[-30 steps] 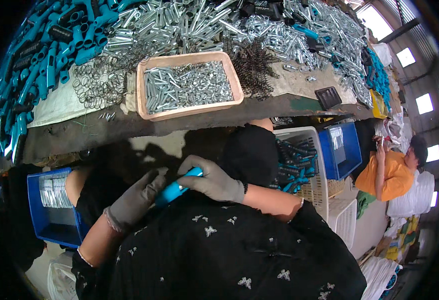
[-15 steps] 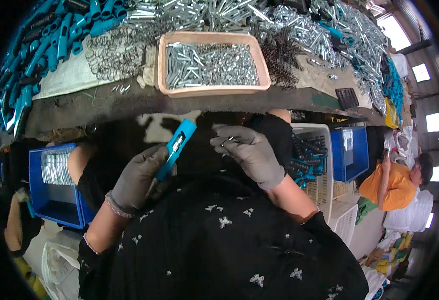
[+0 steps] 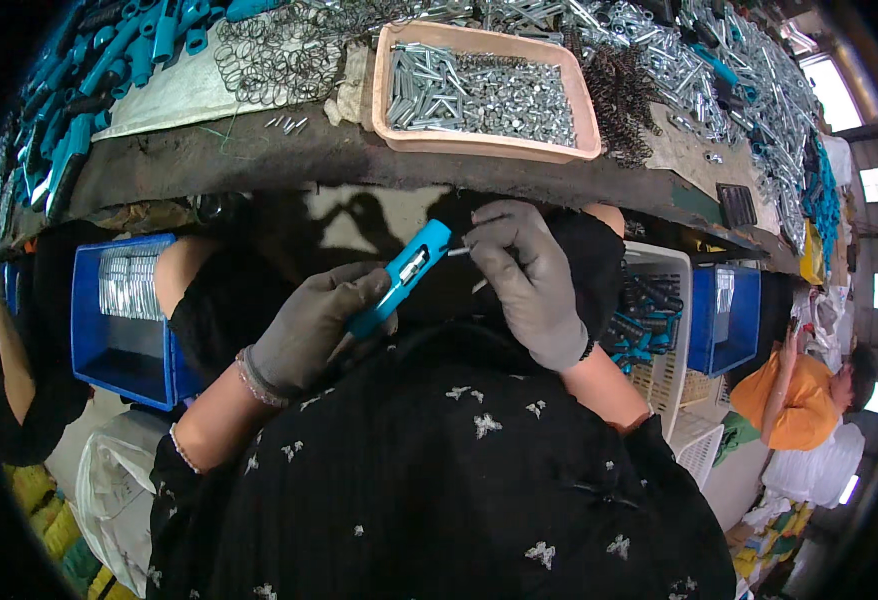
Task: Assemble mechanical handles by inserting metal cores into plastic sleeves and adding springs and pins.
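My left hand (image 3: pixel 314 325), in a grey glove, is closed around a teal tube-shaped handle (image 3: pixel 426 243) that tilts up to the right. A slot in the handle's side shows a shiny metal part inside. My right hand (image 3: pixel 537 290), gloved too, pinches a thin metal pin (image 3: pixel 458 252) between thumb and fingers. The pin lies at the handle's upper end; whether its tip is inside cannot be made out. Another small metal piece (image 3: pixel 480 286) pokes out below the right thumb. Both hands are above my lap, in front of the bench.
On the bench (image 3: pixel 259 165) stands a pink tray (image 3: pixel 489 150) of metal pins and small parts. Wire rings (image 3: pixel 274 60), dark springs (image 3: pixel 624 105) and teal handles (image 3: pixel 69 150) lie around it. Blue crates (image 3: pixel 124 360) and a white basket (image 3: pixel 674 350) flank me. A person in orange (image 3: pixel 794 400) is at right.
My left hand has moved the teal handle to the right and turned it flatter. The right hand has brought the pin against the handle's end. The whole view has shifted somewhat.
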`<state>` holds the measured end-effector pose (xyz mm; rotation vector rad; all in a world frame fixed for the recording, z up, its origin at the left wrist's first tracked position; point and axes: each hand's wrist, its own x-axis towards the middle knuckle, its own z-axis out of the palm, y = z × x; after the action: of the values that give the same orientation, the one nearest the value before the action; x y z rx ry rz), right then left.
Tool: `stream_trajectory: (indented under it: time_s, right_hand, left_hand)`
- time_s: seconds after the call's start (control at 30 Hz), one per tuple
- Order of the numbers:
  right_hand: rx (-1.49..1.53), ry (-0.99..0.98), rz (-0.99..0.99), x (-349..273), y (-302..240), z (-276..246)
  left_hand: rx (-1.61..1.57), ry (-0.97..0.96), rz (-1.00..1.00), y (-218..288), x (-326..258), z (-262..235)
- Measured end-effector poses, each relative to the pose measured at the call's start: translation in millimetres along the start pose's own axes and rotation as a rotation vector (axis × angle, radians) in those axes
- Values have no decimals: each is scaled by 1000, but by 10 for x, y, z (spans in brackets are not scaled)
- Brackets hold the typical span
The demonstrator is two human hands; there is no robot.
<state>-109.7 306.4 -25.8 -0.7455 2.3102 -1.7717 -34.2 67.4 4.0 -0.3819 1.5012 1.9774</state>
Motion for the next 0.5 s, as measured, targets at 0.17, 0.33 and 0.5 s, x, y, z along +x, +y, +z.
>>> stream_trajectory:
  time_s: [0.17, 0.33, 0.5]
  right_hand:
    - [134, -37, 167, 110, 113, 82]
    - [170, -115, 394, 68, 398, 86]
    - [293, -42, 502, -4, 247, 25]
  left_hand:
    - [30, 176, 7, -108, 56, 64]
    - [169, 14, -149, -25, 277, -9]
    - [227, 25, -174, -57, 342, -13]
